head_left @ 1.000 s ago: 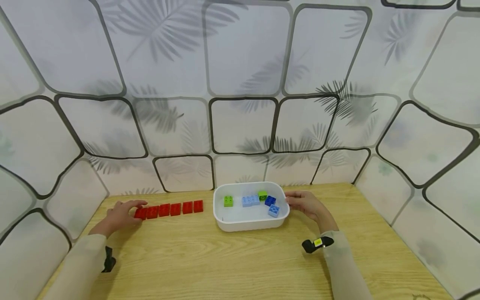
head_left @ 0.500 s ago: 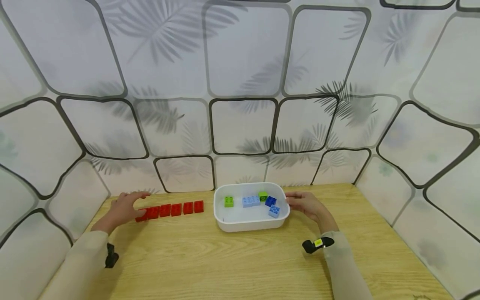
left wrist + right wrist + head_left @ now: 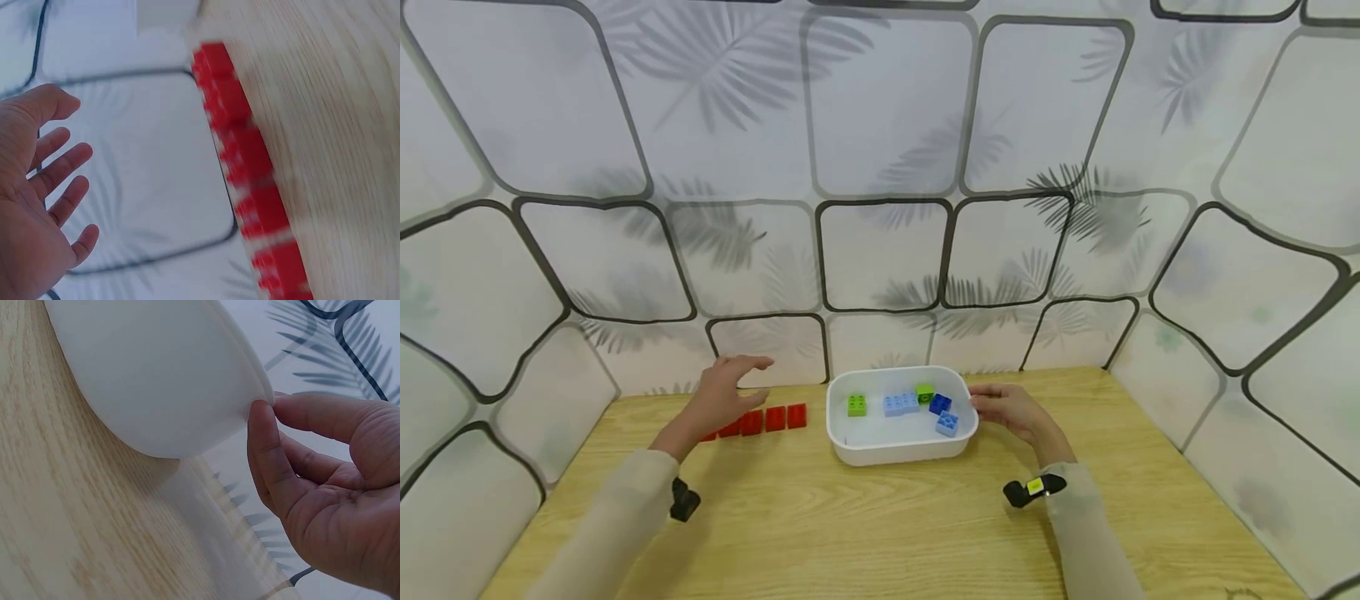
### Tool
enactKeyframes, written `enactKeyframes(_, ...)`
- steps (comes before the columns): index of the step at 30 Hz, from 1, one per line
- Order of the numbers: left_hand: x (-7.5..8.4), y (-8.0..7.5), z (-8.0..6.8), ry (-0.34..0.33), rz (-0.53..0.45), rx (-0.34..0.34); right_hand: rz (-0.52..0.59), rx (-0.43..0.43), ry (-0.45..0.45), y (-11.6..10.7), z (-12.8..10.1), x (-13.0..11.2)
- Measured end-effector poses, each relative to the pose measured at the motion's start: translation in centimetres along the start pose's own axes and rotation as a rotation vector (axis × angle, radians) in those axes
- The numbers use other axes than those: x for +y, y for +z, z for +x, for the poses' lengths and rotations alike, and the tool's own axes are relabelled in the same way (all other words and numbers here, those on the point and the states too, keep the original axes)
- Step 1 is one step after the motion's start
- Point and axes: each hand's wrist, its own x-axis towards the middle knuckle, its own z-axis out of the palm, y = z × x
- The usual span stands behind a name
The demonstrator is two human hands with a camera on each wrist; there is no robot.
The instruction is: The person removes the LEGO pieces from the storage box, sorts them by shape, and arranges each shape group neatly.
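Two hands are at work on a wooden table [image 3: 880, 517]. The left hand [image 3: 724, 390] hangs in the air with its fingers [image 3: 59, 165] spread and loose, grasping nothing; just below and beyond its palm lies a row of red bricks [image 3: 758, 420], side by side on the wood, the near end of the row hidden behind the wrist. In the left wrist view the row [image 3: 250, 181] is blurred, so the count cannot be told there. The right hand [image 3: 1011, 410] rests at the right end of a white tub [image 3: 895, 452], thumb and fingertips [image 3: 262, 434] touching its rim [image 3: 250, 381] in a light pinch rather than a firm clench. Inside the tub, just left of those fingertips, sit a dark blue brick [image 3: 940, 402] and a light blue brick [image 3: 947, 422]; further from them are a pale blue pair [image 3: 900, 402], a small green brick [image 3: 925, 391] and a green brick [image 3: 857, 404].

Judging from how things lie, the red bricks are laid out and another colour is due: the left hand seems headed toward the tub while the right steadies it. A next move would call for reaching over the rim, closing on one brick cleanly, and not nudging the red row.
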Motion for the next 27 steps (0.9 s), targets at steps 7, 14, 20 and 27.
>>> enactKeyframes(7,3.7,3.7,2.7,0.092,-0.048,-0.013,0.007,0.005,0.008,-0.1,0.0,0.0)
enactKeyframes(14,6.1,6.5,4.6,0.125,0.014,-0.137,0.007,0.008,0.011,-0.1,0.0,-0.1)
enactKeyframes(20,7.0,8.2,5.5,0.095,0.049,-0.231,-0.006,0.009,0.005,0.0,0.0,-0.1)
enactKeyframes(27,6.9,9.7,6.2,0.064,0.100,-0.265,-0.003,0.006,0.007,0.0,0.0,0.0)
